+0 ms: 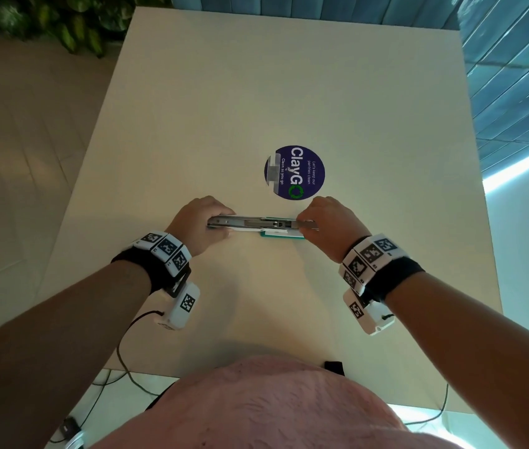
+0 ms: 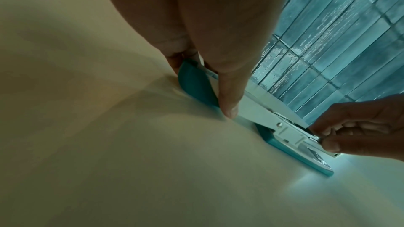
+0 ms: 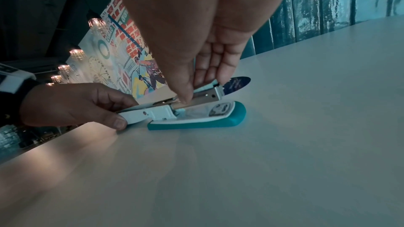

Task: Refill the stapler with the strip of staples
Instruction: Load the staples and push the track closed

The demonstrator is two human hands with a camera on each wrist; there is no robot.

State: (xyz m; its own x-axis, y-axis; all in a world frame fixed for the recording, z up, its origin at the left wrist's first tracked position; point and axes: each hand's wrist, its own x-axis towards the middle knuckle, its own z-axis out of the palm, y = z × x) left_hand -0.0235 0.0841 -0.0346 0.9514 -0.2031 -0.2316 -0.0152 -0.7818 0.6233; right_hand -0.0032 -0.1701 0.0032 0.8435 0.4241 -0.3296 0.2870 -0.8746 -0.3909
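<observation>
A teal and white stapler point(image 1: 263, 223) lies swung open on the white table point(image 1: 256, 92), its teal base point(image 3: 196, 122) flat on the top. My left hand point(image 1: 204, 222) grips the folded-back top cover point(image 2: 194, 82) at the left end, thumb in front. My right hand point(image 3: 196, 89) pinches the metal magazine point(image 3: 207, 95) near its front end, thumb on the near side and fingers on the far side. The magazine is raised slightly off the base. I cannot make out a separate strip of staples in any view.
A round blue sticker point(image 1: 294, 172) is stuck to the table just beyond the stapler. A teal tiled wall point(image 1: 515, 76) runs along the right and far sides. Green plants point(image 1: 62, 21) stand beyond the far left corner. Cables point(image 1: 120, 351) hang off the near edge.
</observation>
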